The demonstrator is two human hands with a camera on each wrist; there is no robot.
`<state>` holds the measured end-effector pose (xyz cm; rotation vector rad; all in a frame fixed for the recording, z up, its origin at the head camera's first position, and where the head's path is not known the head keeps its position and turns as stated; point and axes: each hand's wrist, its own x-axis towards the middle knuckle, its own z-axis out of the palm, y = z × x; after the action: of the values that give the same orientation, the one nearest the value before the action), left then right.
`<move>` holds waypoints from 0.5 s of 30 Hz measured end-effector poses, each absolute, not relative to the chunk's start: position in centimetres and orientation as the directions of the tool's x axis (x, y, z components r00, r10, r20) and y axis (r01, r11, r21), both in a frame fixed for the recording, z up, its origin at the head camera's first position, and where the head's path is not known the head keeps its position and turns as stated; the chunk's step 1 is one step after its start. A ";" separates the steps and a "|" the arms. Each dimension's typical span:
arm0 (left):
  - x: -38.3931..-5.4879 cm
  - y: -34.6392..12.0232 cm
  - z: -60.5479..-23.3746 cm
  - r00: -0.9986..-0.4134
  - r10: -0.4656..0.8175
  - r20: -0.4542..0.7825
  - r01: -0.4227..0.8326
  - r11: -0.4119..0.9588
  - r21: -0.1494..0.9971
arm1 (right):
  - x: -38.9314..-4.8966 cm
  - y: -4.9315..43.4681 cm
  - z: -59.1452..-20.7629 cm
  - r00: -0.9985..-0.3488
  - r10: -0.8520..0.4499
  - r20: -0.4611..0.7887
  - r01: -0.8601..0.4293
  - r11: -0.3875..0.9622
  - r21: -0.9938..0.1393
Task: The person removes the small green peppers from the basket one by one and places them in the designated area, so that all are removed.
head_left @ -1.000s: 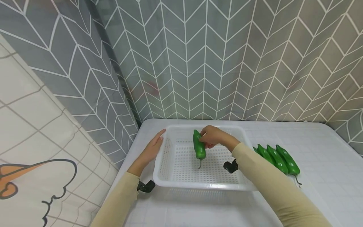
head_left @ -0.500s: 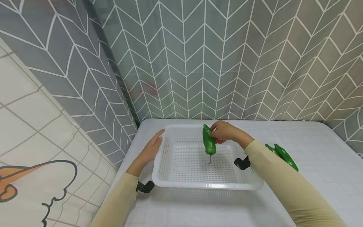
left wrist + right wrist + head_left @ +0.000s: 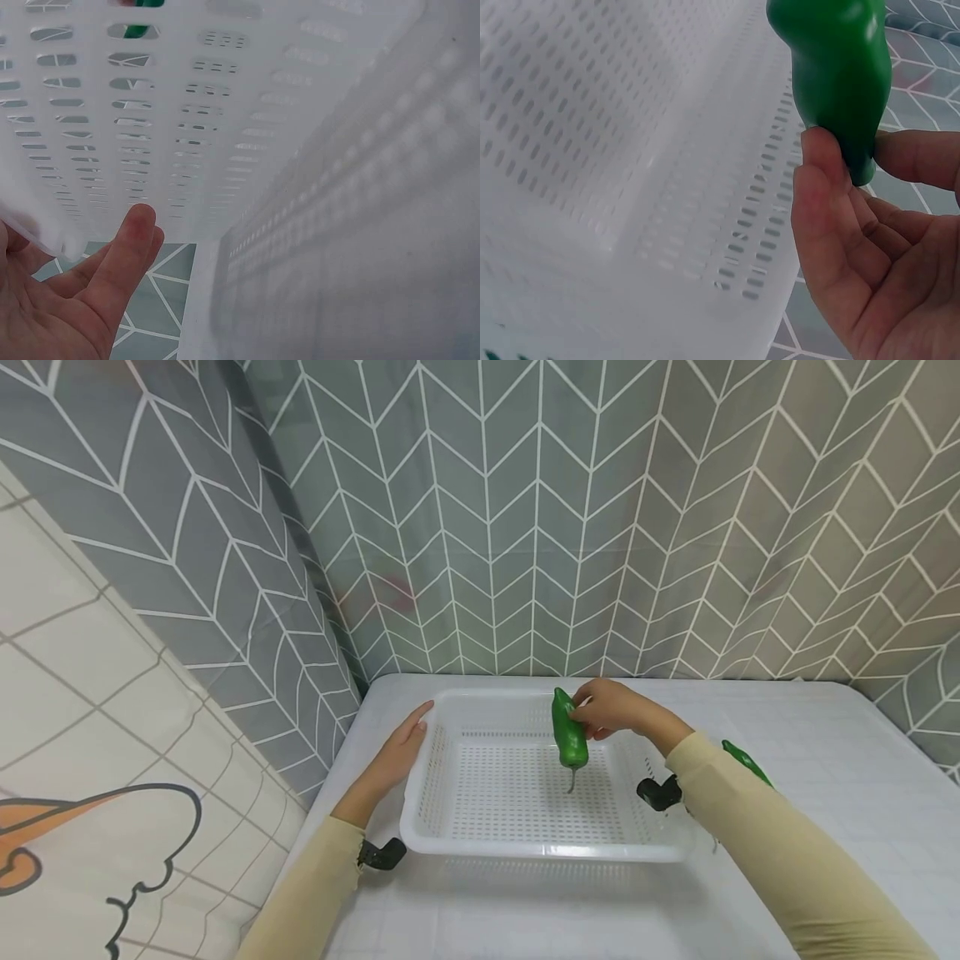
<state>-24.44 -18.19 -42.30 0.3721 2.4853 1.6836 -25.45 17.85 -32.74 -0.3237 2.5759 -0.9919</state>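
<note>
My right hand (image 3: 609, 708) pinches a glossy green chili pepper (image 3: 568, 731) near its tapered tip, between thumb and fingers. The pepper hangs over the right half of a white perforated plastic basket (image 3: 547, 853), stem end down. In the right wrist view, the pepper (image 3: 844, 67) shows large, the fingertips round its narrow end. My left hand (image 3: 401, 752) rests at the basket's left rim with fairly straight fingers. From the left wrist, these fingers (image 3: 124, 262) lie along the outside of the slotted wall, and the thumb side is partly hidden by the rim.
Another green pepper (image 3: 746, 762) lies on the white-covered table (image 3: 847, 760) right of the basket, partly covered by the right sleeve (image 3: 780, 835). A grey chevron-patterned curtain (image 3: 540, 527) hangs behind the table, and white tiled wall covering (image 3: 90, 677) borders the left.
My right hand has moved right with the pepper, away from the basket's middle. The right sleeve now hides more of the peppers on the table. My left hand stays at the rim.
</note>
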 end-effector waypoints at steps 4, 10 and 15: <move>-24.5 -18.2 -42.4 -0.964 0.262 0.041 0.135 0.353 0.926 | -25.5 18.4 -32.7 -0.909 -0.331 -0.255 -0.070 0.722 -0.689; -24.6 -18.2 -42.5 -0.965 0.257 0.044 0.140 0.368 0.919 | -25.3 19.4 -32.6 -0.907 -0.344 -0.243 -0.082 0.711 -0.699; -24.6 -18.2 -42.6 -0.965 0.259 0.049 0.147 0.375 0.915 | -25.0 20.1 -32.2 -0.909 -0.346 -0.232 -0.094 0.713 -0.695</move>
<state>-24.65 -18.21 -42.58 0.3732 2.5181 1.6603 -25.01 20.14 -32.19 -0.3424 2.5736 -1.0170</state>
